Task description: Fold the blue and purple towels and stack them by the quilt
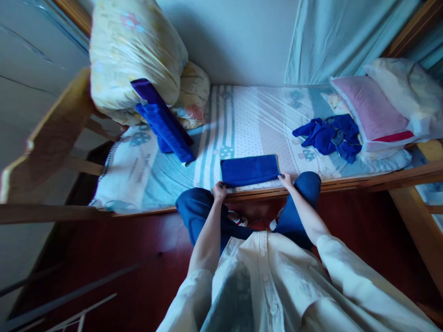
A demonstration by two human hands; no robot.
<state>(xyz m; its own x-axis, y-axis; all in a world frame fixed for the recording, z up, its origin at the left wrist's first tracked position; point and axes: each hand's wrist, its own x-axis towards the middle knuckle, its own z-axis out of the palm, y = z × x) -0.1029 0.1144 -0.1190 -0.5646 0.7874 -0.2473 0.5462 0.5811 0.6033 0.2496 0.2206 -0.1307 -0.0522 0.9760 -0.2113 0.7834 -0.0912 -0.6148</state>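
A blue cloth (249, 170), folded into a flat rectangle like a towel, lies on the near edge of the bed. My left hand (219, 190) pinches its near left corner. At the near right corner, my right hand (285, 180) is closed on the same cloth. Farther left, several folded blue cloths (162, 127) lean in a stack against a big yellow bundle. A crumpled heap of blue cloths (330, 136) lies to the right of the flat one.
The bed's patterned sheet (256, 120) spreads around the cloths. A yellow bedding bundle (134, 55) stands at the left end, a pink pillow (372, 108) at the right. A wooden rail (346, 184) runs along the near edge; a wooden bed end (51, 129) rises on the left.
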